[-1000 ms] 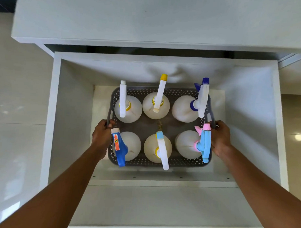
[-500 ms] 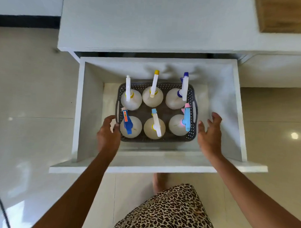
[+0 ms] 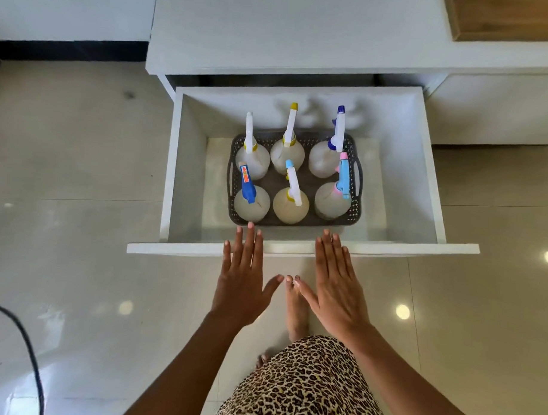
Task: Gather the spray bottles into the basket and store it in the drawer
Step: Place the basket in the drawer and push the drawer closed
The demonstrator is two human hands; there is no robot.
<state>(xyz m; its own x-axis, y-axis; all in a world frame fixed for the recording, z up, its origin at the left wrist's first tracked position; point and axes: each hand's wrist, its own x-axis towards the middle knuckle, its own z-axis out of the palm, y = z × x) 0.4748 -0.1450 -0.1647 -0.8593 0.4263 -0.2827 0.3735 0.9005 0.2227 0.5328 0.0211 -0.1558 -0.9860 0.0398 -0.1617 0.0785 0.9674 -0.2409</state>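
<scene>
Drawer (image 3: 302, 248) front: hands withdrawn (basket (image 3: 356, 191) released)

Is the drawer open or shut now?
Open. The drawer is pulled out from the cabinet, and the basket with six spray bottles stands visible inside.

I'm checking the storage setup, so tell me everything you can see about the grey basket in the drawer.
The basket is dark grey, looks like plastic, rectangular with rounded corners, perforated walls and a loop handle at each short end. It sits flat and upright on the floor of the open white drawer, roughly central, apart from the drawer walls. Six pale spray bottles stand in it in two rows of three, with nozzles in white, yellow, blue and pink. Neither the left hand nor the right hand touches it.
</scene>
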